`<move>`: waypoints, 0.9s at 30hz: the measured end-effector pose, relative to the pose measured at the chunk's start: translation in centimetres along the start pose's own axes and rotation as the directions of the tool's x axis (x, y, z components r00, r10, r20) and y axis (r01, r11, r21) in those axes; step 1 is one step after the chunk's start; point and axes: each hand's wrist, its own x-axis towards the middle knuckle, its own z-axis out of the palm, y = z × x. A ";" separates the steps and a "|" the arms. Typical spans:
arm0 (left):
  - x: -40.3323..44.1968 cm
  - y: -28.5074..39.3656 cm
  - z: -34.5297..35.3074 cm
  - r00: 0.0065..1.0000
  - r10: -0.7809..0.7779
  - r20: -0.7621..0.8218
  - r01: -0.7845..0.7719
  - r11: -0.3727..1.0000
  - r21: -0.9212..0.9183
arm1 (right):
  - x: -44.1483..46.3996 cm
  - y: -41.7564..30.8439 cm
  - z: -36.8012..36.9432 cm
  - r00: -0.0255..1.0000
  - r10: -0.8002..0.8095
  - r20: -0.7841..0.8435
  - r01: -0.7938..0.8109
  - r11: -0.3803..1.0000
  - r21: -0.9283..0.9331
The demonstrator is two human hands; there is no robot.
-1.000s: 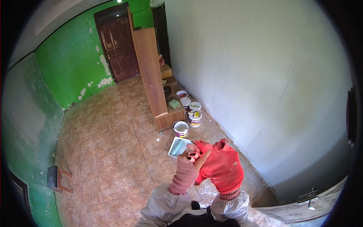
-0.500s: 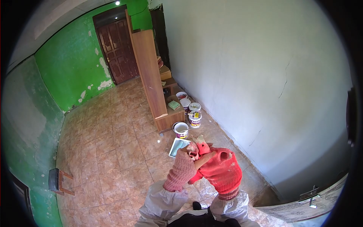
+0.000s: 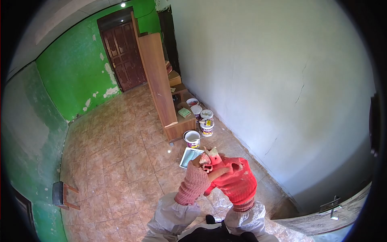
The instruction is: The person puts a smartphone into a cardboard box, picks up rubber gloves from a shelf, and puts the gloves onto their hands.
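Observation:
My left hand (image 3: 201, 164), in a faded pink knit glove with a long ribbed cuff, meets my right hand in front of my body. A bare finger comes out of the worn glove and lies across the red knit glove (image 3: 238, 181) on my right hand (image 3: 231, 171). The left fingers are pinched on the red glove near its finger end. That red glove has a hole on its back and whitish stains, and its loose fingertips stick up. My right fingers are mostly hidden inside the glove and behind the left hand.
A paint tray (image 3: 189, 157) lies on the tiled floor (image 3: 121, 169) just beyond my hands. Behind it stand an open white bucket (image 3: 192, 138), several paint buckets (image 3: 207, 128) and a wooden cabinet (image 3: 159, 80). A cracked pale wall (image 3: 274, 80) runs along the right; a stool (image 3: 64, 194) stands left.
Both hands stay together and have shifted only slightly. The red glove's loose fingertips now point a little more to the left. The camera view has moved slightly.

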 end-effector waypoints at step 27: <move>-5.3 -1.1 5.1 0.936 0.347 0.051 -0.349 0.907 0.236 | 3.3 1.0 -1.1 0.917 -0.385 -0.106 0.097 0.472 -0.876</move>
